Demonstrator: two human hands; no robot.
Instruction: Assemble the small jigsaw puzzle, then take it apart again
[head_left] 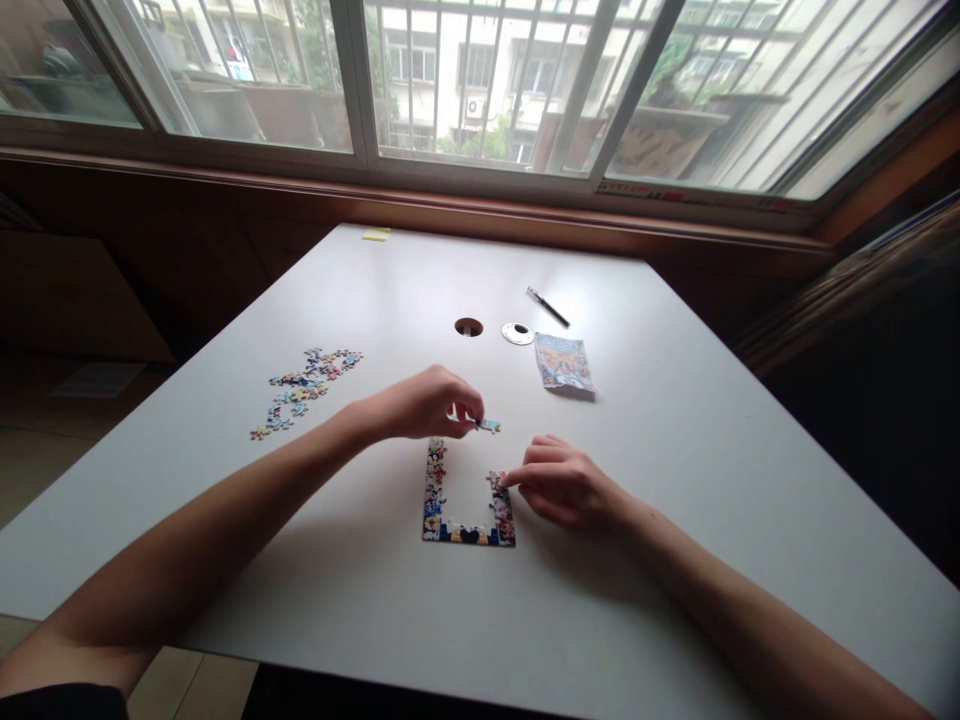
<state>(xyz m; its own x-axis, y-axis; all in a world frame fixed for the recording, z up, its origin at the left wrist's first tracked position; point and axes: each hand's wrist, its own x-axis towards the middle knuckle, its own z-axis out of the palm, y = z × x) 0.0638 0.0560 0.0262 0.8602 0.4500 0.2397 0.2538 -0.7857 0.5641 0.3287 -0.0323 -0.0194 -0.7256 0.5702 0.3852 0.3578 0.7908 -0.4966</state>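
Note:
A partly joined jigsaw puzzle (470, 535) lies flat on the white table, forming a U of left side, bottom edge and right side around bare tabletop. Above its far end, my left hand (435, 400) is closed in a pinch on a light-blue puzzle piece (491, 426); the fingers hide part of it. My right hand (566, 482) rests at the puzzle's right side, index finger stretched out and touching the top of that side. Its other fingers are loosely bent, with nothing visible in them. Left of my left forearm, several loose puzzle pieces (304, 385) are spread in a pile.
A creased picture sheet (564, 362) lies at the right, with a black pen (549, 307) beyond it. Beside a round hole (469, 327) in the table (375, 620) sits its metallic ring cover (517, 333). Yellow paper (376, 235) is at the far edge, below the window.

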